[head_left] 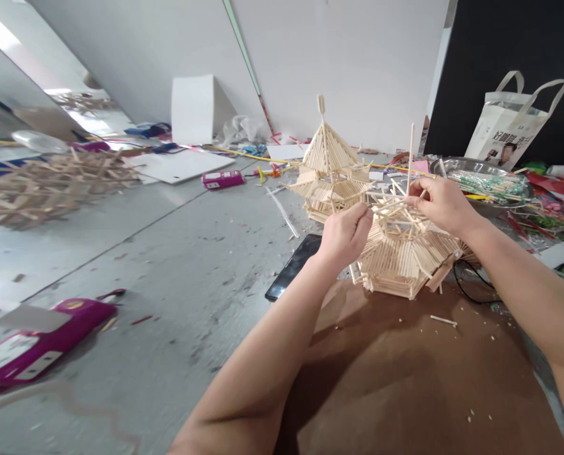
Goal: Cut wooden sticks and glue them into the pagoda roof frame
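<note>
Before me stands a tiered, pavilion-like model (395, 259) built of thin wooden sticks, its sloping roof below and loose-looking crossed sticks on top. My left hand (345, 234) is closed at the upper left edge of these sticks; its fingertips hide what they grip. At the upper right, my right hand (437, 197) pinches by the foot of an upright wooden stick (411, 155), thumb and forefinger together. Just behind is a second stick model (331, 151) with a pointed roof and a finial. A black phone (294, 268) lies left of the nearer model.
Brown paper (419, 379) with stick scraps covers the floor in front. Purple devices (68, 335) lie to the left, near a blurred heap of sticks (54, 186). A metal bowl (523, 193) of wrapped sticks and a white bag (504, 136) stand right, beside a black cable (462, 287).
</note>
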{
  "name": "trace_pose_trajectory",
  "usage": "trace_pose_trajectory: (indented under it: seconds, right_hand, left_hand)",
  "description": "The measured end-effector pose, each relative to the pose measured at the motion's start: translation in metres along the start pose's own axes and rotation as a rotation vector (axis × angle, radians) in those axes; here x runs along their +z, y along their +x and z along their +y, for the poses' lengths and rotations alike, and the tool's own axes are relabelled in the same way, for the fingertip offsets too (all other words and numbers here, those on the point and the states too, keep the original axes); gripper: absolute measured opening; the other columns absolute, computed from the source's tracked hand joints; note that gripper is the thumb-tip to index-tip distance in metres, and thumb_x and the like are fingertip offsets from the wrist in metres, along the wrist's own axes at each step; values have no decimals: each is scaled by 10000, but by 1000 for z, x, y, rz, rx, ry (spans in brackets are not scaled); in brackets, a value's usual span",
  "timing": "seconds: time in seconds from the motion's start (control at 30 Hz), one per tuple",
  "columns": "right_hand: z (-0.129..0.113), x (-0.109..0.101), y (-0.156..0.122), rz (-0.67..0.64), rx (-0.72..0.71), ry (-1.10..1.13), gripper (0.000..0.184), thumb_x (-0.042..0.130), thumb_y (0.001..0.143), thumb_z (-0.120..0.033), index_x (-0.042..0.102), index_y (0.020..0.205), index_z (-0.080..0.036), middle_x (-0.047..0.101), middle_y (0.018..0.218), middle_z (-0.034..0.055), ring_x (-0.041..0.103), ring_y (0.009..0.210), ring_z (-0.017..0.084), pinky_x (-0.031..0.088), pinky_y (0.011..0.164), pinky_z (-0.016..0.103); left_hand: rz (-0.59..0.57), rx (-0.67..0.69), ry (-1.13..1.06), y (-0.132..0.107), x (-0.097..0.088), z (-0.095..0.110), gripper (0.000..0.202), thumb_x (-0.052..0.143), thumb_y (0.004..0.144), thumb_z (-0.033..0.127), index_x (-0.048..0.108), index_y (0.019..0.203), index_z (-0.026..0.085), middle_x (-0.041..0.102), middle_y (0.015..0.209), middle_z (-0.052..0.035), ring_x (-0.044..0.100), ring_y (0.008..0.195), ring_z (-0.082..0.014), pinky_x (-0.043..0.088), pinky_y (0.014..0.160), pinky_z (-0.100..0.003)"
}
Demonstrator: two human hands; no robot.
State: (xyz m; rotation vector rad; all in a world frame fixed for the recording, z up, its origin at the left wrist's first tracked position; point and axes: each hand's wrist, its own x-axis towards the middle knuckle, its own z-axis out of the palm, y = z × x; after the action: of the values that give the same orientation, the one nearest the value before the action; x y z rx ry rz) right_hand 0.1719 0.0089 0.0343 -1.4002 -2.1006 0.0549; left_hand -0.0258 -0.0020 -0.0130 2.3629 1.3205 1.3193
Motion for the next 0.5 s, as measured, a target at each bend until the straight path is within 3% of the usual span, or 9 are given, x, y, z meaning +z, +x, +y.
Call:
trace_pose_trajectory:
  seconds: [0.5]
  right_hand:
    - [-1, 0, 0, 2, -7, -3, 131, 606, 758, -290, 625, 773, -161, 639, 732, 39, 542, 626, 142, 405, 645, 294]
  left_hand:
    - [8, 7, -1, 0, 1, -1, 285, 317, 827, 312, 396, 580, 195, 393, 497, 27, 404, 490, -108, 304, 515, -232]
